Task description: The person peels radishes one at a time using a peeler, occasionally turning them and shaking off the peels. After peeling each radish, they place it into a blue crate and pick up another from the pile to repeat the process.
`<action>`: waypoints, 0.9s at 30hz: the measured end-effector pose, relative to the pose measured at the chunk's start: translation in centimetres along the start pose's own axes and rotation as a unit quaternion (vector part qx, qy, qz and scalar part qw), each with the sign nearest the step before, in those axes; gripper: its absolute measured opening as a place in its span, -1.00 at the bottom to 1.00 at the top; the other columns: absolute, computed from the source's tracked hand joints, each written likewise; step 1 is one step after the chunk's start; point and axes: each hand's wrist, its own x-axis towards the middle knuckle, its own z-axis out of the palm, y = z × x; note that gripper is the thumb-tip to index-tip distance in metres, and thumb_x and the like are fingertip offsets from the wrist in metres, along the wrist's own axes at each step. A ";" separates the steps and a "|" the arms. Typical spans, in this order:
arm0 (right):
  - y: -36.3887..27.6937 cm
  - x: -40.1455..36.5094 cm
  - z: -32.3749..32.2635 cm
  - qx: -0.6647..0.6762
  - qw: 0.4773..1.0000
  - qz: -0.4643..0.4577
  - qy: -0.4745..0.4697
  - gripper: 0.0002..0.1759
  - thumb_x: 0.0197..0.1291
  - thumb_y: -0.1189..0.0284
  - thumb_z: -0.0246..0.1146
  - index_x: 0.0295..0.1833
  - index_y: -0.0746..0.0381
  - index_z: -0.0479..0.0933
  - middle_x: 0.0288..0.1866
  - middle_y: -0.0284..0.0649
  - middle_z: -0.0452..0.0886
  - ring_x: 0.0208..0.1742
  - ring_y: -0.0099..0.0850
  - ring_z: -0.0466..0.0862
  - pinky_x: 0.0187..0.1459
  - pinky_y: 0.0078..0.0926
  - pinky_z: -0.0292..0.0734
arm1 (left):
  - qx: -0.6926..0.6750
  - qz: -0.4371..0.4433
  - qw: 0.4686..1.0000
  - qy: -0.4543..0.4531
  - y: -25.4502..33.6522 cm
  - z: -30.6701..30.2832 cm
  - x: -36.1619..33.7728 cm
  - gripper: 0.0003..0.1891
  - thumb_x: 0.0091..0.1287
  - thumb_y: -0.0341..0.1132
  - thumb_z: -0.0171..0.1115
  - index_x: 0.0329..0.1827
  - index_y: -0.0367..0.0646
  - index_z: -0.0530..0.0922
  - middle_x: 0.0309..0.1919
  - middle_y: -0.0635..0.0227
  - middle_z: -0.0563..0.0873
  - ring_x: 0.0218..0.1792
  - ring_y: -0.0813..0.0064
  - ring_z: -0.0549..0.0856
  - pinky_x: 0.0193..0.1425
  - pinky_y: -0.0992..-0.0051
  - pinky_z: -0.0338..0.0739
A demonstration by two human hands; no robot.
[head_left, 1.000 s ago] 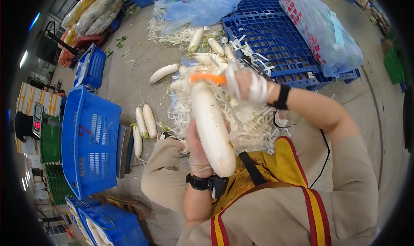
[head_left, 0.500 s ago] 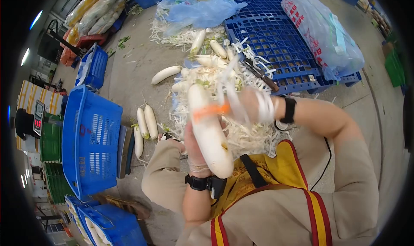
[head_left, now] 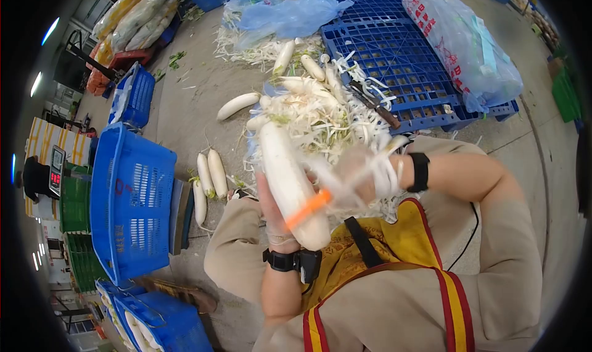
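Observation:
A large white radish [head_left: 287, 179] lies slanted across my left hand [head_left: 271, 213], whose fingers wrap its underside. In my right hand [head_left: 361, 173], blurred by motion, is an orange peeler [head_left: 308, 209], its head against the radish near the lower end. Pale peel strips hang around my right hand and wrist. Below and beyond both hands spreads a heap of peelings [head_left: 314, 114], with a few whole radishes on its far side.
Left of my legs stands a blue basket [head_left: 132, 198], with several loose radishes [head_left: 216, 173] beside it. A blue pallet [head_left: 388, 56] at the top right bears a filled plastic bag [head_left: 462, 46]. A blue plastic sheet [head_left: 290, 14] covers peelings ahead.
The peeler has slid down the radish from its upper part to near its lower end, and my right hand has moved toward my body. The radish has shifted slightly left.

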 end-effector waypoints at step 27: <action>4.3 1.2 0.9 -0.075 0.976 0.090 0.181 -0.82 0.21 0.38 0.17 -0.19 0.28 0.49 -0.54 -0.05 0.56 -0.55 -0.15 0.60 -0.54 -0.26 0.46 | -0.060 -0.104 0.989 -0.080 -1.3 -2.1 0.9 -0.40 0.33 0.18 -0.22 0.06 -0.21 0.39 -0.28 0.15 0.53 -0.42 0.33 0.52 -0.33 0.40 0.45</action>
